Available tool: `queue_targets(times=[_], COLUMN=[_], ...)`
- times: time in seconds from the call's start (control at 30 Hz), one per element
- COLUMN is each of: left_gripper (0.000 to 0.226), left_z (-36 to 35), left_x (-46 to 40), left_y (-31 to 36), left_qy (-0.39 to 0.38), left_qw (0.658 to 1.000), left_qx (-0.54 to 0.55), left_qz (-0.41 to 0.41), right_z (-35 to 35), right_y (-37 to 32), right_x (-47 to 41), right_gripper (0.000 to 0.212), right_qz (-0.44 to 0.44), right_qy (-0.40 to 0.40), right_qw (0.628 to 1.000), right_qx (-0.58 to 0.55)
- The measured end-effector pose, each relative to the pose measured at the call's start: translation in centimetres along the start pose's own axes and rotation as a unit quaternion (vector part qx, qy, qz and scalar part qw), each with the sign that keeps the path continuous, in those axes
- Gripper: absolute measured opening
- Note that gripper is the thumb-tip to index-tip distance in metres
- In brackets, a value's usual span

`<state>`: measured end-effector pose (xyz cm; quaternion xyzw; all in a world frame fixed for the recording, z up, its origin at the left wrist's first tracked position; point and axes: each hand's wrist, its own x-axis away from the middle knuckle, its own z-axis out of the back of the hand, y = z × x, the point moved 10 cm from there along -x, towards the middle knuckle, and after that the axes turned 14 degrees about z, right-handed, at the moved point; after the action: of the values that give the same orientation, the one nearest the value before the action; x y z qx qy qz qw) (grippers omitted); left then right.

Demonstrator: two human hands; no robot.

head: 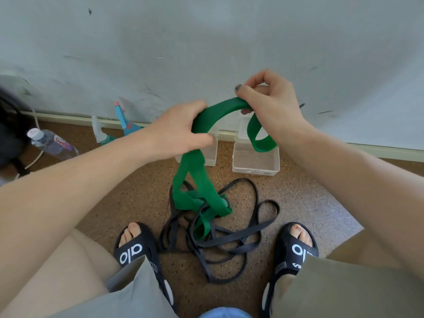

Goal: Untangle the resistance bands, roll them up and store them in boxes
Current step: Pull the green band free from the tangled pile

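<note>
A wide green resistance band is lifted off the floor. My left hand grips it near the middle. My right hand pinches it higher up, and a short loop of it hangs below that hand. The band's lower part still winds through a thin black resistance band lying in a tangle on the floor between my feet. Two clear plastic boxes stand by the wall: one open at the right, the other mostly hidden behind my left hand and the green band.
I sit facing a pale wall with a skirting board. A plastic water bottle lies at the left. Spray bottles stand by the wall. A dark object with a white cable fills the far left. My sandalled feet flank the tangle.
</note>
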<state>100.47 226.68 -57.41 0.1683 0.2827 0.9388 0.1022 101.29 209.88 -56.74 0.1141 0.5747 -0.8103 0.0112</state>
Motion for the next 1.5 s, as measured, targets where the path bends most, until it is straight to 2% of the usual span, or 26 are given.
queue_targets(times=[0.07,0.13,0.23,0.33,0.47,0.63,0.73,0.93,1.03,1.2,1.27,1.5], left_gripper=[0.023,0.022,0.02,0.025,0.048,0.094,0.08,0.072,0.055,0.024,0.027,0.061], left_z=[0.8,0.8,-0.3,-0.8,-0.9,-2.6,-4.2,-4.1,-4.6,-3.7,-3.1,-4.0], left_x=[0.0,0.3,0.7,0.9,0.9,1.1,1.3,1.6,1.8,1.6,1.4,2.1], left_y=[0.2,0.5,0.9,1.6,1.6,0.0,-1.6,-0.5,-0.1,0.4,0.3,0.0], left_qy=[0.012,0.008,-0.008,-0.018,-0.018,-0.053,-0.059,0.01,-0.015,-0.061,-0.076,-0.164], left_qw=[1.0,1.0,0.999,0.998,0.999,0.998,0.997,1.0,0.999,0.996,0.995,0.985], left_qx=[0.016,0.007,-0.034,-0.043,-0.029,-0.015,-0.055,0.014,0.04,0.061,0.065,0.046], left_qz=[-0.003,-0.014,-0.03,-0.04,-0.031,-0.006,0.007,-0.009,0.004,0.003,0.011,0.034], right_z=[-0.4,-1.4,-3.2,-4.7,-6.1,-6.2,-5.2,-4.2,-3.6,-1.8,-1.2,-1.3], right_y=[-0.8,-0.6,0.1,-1.0,-2.2,-1.4,-0.9,-0.8,-0.7,-0.6,-0.4,-0.6], right_x=[0.0,0.2,1.0,1.3,2.2,2.0,1.2,0.2,0.0,-0.4,-0.5,-0.1], right_gripper=[0.012,0.015,0.029,0.024,0.028,0.025,0.025,0.021,0.022,0.022,0.023,0.023], right_qz=[0.044,0.042,0.0,0.026,0.087,0.052,0.009,-0.021,-0.033,-0.033,-0.035,-0.033], right_qy=[-0.036,-0.09,-0.161,-0.178,-0.17,-0.161,-0.11,-0.05,-0.033,-0.013,-0.009,-0.03], right_qw=[0.995,0.988,0.984,0.983,0.978,0.984,0.994,0.996,0.994,0.996,0.996,0.996], right_qx=[0.078,0.116,0.072,0.049,0.08,0.062,-0.004,-0.075,-0.102,-0.085,-0.077,-0.075])
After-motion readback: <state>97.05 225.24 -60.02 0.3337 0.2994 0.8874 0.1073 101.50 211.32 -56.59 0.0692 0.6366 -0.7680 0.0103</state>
